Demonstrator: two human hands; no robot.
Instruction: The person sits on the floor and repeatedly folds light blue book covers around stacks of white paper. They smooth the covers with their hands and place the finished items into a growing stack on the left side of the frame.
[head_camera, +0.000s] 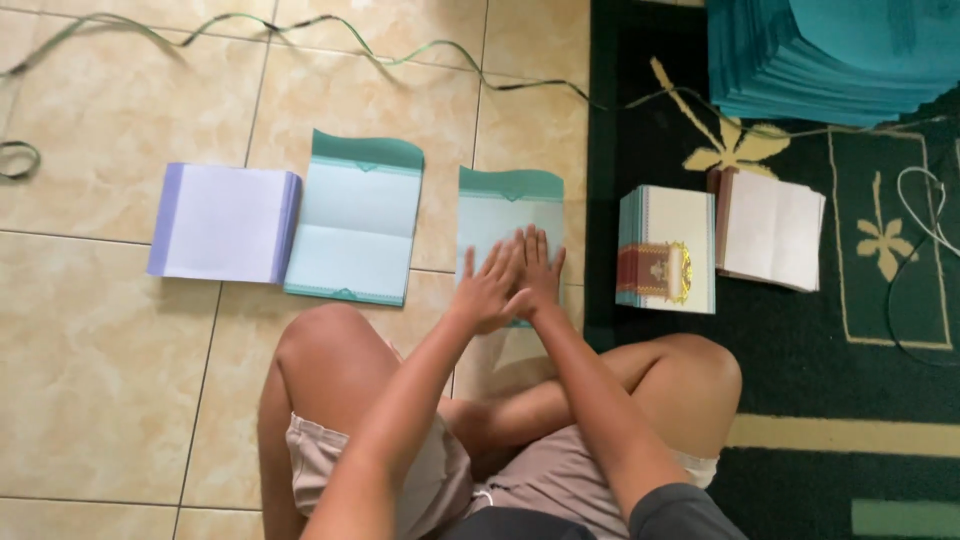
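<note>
Two hands, both flat with fingers (505, 262) spread: left hand (490, 290) and right hand (538, 272) overlap, pressing down on one teal-flapped envelope (505, 205) lying open on the tiled floor (90, 330) just ahead of the crossed legs. One further open teal envelope (355, 220) lies beside it to the left, touching one stack of lilac-edged white sheets (225, 222). To the right, on the dark green patterned carpet (800, 380): one stack of printed cards with a red-and-gold motif (668, 248), then one stack of plain white folded sheets (772, 230) just beside it. One large pile of teal paper (830, 55) sits at the far right corner. One thin green ribbon (300, 30) trails across the floor behind everything; one white cord (925, 215) loops at the right edge.
</note>
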